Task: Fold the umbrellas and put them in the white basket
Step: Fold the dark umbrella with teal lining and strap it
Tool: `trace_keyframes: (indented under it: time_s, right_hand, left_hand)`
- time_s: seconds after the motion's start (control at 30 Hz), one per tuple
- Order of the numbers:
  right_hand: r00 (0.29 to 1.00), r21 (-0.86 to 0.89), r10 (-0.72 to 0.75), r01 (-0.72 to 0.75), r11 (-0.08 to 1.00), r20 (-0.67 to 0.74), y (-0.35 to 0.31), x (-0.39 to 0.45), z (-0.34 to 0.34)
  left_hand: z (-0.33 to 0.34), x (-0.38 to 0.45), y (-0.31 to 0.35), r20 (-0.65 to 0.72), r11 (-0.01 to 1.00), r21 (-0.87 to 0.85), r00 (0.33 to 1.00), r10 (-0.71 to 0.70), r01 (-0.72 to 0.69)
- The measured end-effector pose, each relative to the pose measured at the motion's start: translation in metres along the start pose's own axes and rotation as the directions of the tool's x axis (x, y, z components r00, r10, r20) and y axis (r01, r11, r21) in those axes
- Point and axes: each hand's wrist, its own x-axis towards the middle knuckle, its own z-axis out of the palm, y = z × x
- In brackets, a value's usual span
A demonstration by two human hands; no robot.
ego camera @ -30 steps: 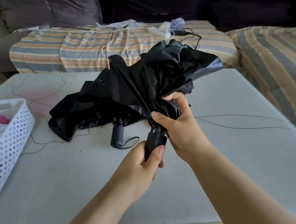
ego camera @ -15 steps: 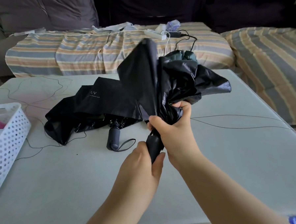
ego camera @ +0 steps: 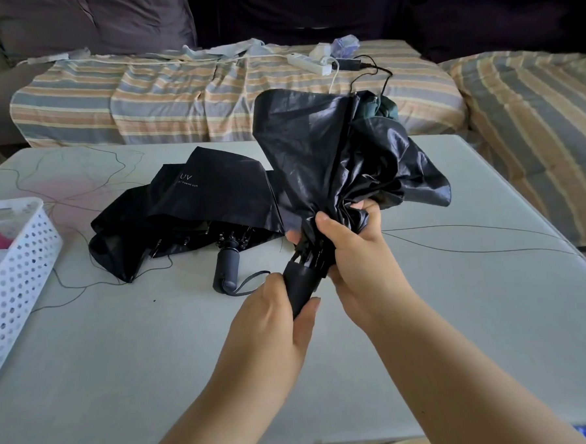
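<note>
I hold a black umbrella [ego camera: 336, 158] above the table, its loose canopy bunched and standing up. My left hand [ego camera: 276, 321] grips its dark handle from below. Just above the handle, my right hand [ego camera: 354, 252] wraps the gathered fabric and ribs. A second black umbrella [ego camera: 196, 210], printed "UV", lies collapsed but unrolled on the table behind my hands, its handle and wrist strap pointing toward me. The white perforated basket [ego camera: 16, 280] stands at the left edge, with something pink and white inside.
The pale table [ego camera: 426, 333] carries thin dark threads across its surface. Behind it runs a striped sofa [ego camera: 176, 99] with a white power strip [ego camera: 310, 63] and cables. A striped cushion [ego camera: 533, 107] is at the right.
The held umbrella's canopy has swung and reshaped: a broad flap now stands up on the left. My right hand has shifted its grip on the gathered fabric. The view has drifted slightly.
</note>
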Motion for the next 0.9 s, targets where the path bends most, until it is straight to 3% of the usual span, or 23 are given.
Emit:
trace_keyframes:
  time_s: [0.13, 0.47, 0.7, 0.9]
  right_hand:
    - [1.000, 0.001, 0.001, -0.001, 1.000, -0.008, -0.002, -0.001, 0.002]
    - [0.999, 0.015, 0.035, -0.035, 0.999, 0.000, 0.008, -0.003, 0.001]
    - [0.996, 0.037, -0.050, 0.048, 0.998, 0.075, 0.003, -0.004, 0.002]
    - [0.984, 0.008, -0.116, 0.116, 0.993, 0.139, 0.006, -0.006, 0.007]
  left_hand:
    - [0.001, 0.002, -0.003, 0.008, 0.988, 0.140, 0.997, 0.072, -0.072]
    - [0.003, 0.002, -0.004, -0.054, 0.991, 0.129, 0.997, 0.052, -0.045]
    - [-0.010, 0.003, 0.003, 0.054, 0.935, -0.350, 0.998, -0.039, 0.055]
    - [-0.014, 0.003, -0.001, 0.084, 0.896, -0.434, 0.995, -0.061, 0.092]
